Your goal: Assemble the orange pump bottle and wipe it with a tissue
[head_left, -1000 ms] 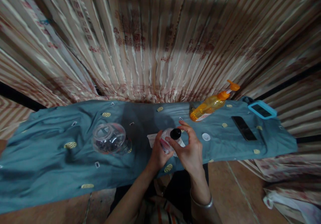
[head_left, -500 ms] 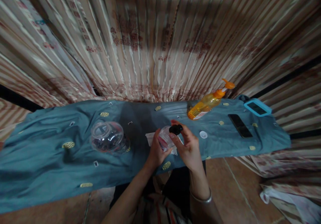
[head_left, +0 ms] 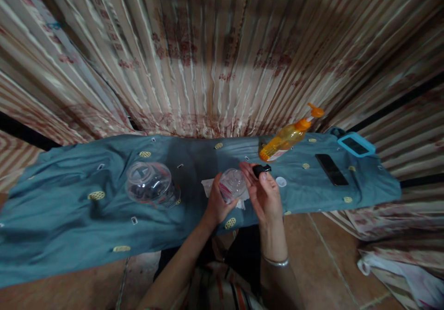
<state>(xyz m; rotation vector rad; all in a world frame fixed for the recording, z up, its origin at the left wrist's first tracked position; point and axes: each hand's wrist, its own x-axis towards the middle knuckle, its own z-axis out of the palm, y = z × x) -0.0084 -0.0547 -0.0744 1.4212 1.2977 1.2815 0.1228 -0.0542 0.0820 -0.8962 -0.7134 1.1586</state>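
Observation:
My left hand (head_left: pixel 217 204) is wrapped round a clear plastic bottle (head_left: pixel 233 184) with a pink-red label, its top now without the black cap. In my right hand (head_left: pixel 264 193) a black pump top (head_left: pixel 262 170) is held between thumb and fingers, just right of the bottle and apart from it. Under the bottle lies a crumpled white tissue (head_left: pixel 207 186), mostly covered by the bottle and hands. A small white round disc (head_left: pixel 280 182) rests on the cloth to the right of my right hand.
A large clear plastic jar (head_left: pixel 151 185) stands on the blue-green cloth (head_left: pixel 69 199) at the left. Farther right are an orange pump bottle (head_left: pixel 282 141), a black phone (head_left: pixel 331 169) and a blue-framed device (head_left: pixel 357 144). A striped curtain (head_left: pixel 208 69) hangs behind the table.
The black pump top has come off the bottle and moved right in my right hand. My left hand still holds the bottle. The view has shifted slightly.

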